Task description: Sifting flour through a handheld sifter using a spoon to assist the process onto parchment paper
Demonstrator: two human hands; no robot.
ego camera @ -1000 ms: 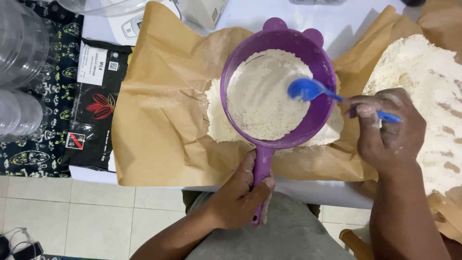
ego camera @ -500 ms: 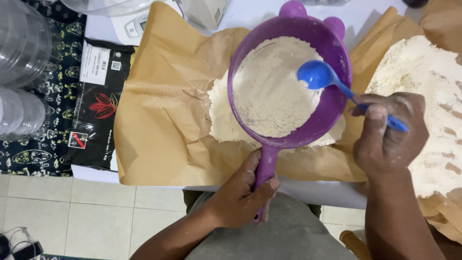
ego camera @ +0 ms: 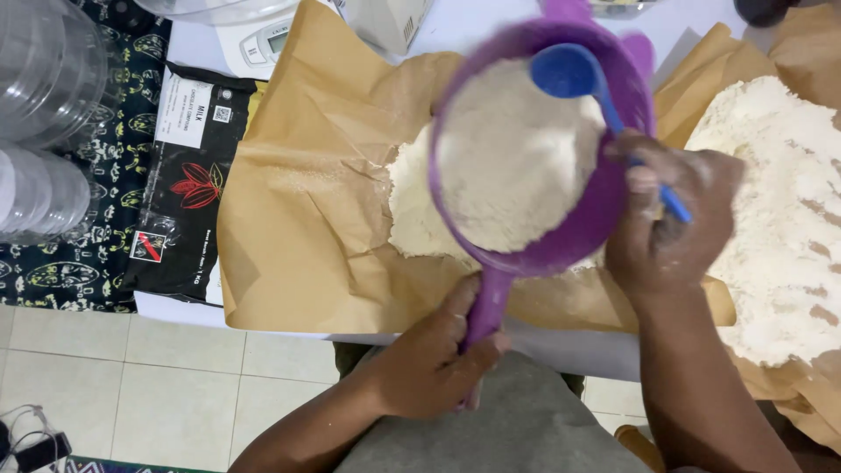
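Purple plastic marks the sieve (ego camera: pixel 534 149), filled with flour at the upper centre of the frame above brown paper (ego camera: pixel 307 219), its handle clenched by the left hand (ego camera: pixel 429 363) while a blue spoon (ego camera: pixel 578 83) is gripped by the right hand (ego camera: pixel 670 223).

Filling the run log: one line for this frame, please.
left hand: grips purple sieve handle | right hand: holds blue spoon over flour in sieve | below: flour pile on brown paper
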